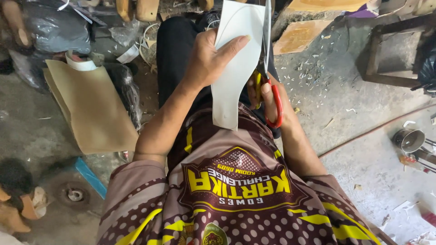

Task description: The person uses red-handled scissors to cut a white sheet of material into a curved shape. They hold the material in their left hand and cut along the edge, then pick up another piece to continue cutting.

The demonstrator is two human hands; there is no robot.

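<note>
My left hand grips a white sheet cut to a long sole-like shape, thumb across its face, holding it upright over my lap. My right hand is mostly hidden behind the sheet and holds scissors with red and yellow handles. The steel blades run up along the sheet's right edge.
A stack of tan sheets lies on the concrete floor at my left, beside dark plastic bags. Cardboard pieces and white offcuts litter the floor at right. A wooden frame stands at far right, a metal tin below it.
</note>
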